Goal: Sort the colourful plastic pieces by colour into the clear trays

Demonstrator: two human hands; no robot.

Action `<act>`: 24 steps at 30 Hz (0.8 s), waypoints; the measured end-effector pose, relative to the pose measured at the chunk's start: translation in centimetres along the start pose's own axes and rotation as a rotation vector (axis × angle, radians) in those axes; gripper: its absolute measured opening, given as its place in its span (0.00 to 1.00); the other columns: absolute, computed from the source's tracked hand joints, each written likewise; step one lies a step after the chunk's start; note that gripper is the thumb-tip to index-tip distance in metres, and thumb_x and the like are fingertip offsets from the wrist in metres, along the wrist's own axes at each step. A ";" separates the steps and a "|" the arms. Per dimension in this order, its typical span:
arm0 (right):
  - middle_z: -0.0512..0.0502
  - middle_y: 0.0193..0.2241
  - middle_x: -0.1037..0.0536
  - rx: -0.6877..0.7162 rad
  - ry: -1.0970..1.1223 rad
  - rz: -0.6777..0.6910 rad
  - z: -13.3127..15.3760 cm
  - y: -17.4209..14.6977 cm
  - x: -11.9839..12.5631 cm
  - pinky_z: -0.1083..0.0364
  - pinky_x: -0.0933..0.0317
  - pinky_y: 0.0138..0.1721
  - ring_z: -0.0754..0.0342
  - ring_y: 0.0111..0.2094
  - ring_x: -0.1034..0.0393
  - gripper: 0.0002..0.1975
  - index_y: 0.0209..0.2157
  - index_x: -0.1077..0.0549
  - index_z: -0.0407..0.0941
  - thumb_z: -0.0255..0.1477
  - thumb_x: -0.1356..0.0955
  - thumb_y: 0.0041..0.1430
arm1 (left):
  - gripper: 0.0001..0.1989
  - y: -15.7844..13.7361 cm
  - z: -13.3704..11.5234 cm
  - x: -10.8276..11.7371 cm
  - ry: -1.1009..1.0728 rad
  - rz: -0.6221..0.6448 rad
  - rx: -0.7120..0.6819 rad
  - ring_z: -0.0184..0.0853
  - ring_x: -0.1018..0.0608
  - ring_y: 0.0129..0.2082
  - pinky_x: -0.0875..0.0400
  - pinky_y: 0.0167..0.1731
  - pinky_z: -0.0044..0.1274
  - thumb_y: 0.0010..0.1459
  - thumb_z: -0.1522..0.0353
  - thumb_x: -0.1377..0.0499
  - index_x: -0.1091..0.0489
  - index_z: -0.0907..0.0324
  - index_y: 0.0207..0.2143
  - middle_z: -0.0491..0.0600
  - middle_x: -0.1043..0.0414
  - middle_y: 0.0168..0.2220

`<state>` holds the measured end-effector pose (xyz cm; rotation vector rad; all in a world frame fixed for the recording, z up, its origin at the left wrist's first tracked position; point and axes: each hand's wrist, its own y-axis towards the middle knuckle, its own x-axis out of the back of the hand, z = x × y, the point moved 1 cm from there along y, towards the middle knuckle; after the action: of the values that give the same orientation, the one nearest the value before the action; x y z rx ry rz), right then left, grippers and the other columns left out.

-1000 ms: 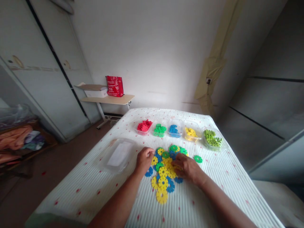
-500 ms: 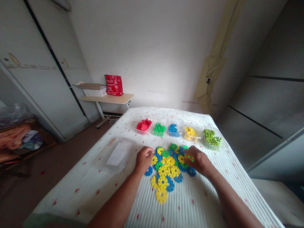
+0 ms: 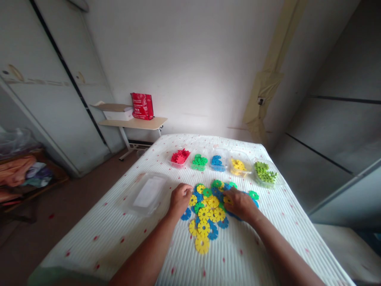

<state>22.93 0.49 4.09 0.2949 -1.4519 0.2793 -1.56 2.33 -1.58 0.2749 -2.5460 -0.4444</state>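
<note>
A loose pile of flat notched plastic discs [image 3: 204,215] in yellow, blue and green lies on the cloth between my hands. At its left edge is my left hand [image 3: 179,200], fingers curled together; whatever they may hold is hidden. My right hand [image 3: 240,203] rests over the right part of the pile. Its bent fingers press among the discs, close to a yellow disc [image 3: 228,199], and I cannot see what is between them. A green disc [image 3: 254,195] shows just right of that hand.
Clear boxes stand in a row behind the pile, with red pieces [image 3: 180,156], green pieces [image 3: 199,161], blue pieces [image 3: 217,162], yellow pieces [image 3: 238,164] and light green pieces [image 3: 264,172]. A clear plastic lid [image 3: 149,193] lies left. A red bag [image 3: 142,106] stands on a side table.
My right hand has shifted left over the pile, and a green disc and blue ones now show on its right side. My left hand has hardly moved.
</note>
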 end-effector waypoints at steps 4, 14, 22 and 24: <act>0.46 0.37 0.26 0.014 0.085 -0.052 -0.2 -0.2 0.5 0.59 0.41 0.33 0.53 0.35 0.29 0.12 0.40 0.27 0.48 0.29 0.35 0.51 | 0.10 0.0 0.0 0.0 -0.010 -0.002 -0.004 0.31 0.24 0.33 0.29 0.35 0.22 0.51 0.73 0.48 0.28 0.59 0.29 0.48 0.25 0.31; 0.44 0.34 0.28 0.111 0.221 -0.221 -0.2 -0.9 1.5 0.58 0.41 0.30 0.53 0.31 0.30 0.16 0.39 0.29 0.44 0.40 0.41 0.60 | 0.09 0.0 0.1 0.0 0.000 0.007 -0.005 0.30 0.24 0.33 0.30 0.35 0.21 0.51 0.74 0.48 0.28 0.60 0.29 0.47 0.25 0.31; 0.46 0.30 0.28 0.062 0.585 -0.290 -1.4 -0.2 0.3 0.56 0.39 0.32 0.54 0.30 0.33 0.18 0.34 0.30 0.44 0.43 0.42 0.60 | 0.09 -0.1 0.2 0.0 0.005 0.008 -0.005 0.30 0.24 0.33 0.30 0.35 0.21 0.51 0.74 0.48 0.28 0.60 0.30 0.48 0.25 0.31; 0.48 0.26 0.29 0.029 0.659 -0.274 -1.5 0.0 0.1 0.56 0.40 0.30 0.55 0.28 0.35 0.19 0.32 0.31 0.44 0.44 0.42 0.59 | 0.09 -0.1 0.2 0.0 0.005 0.007 -0.006 0.30 0.24 0.33 0.30 0.35 0.21 0.51 0.73 0.48 0.28 0.60 0.30 0.48 0.25 0.31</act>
<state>24.36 1.01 4.08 0.3778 -0.7474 0.1520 -1.65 2.27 -1.82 0.2644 -2.5396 -0.4480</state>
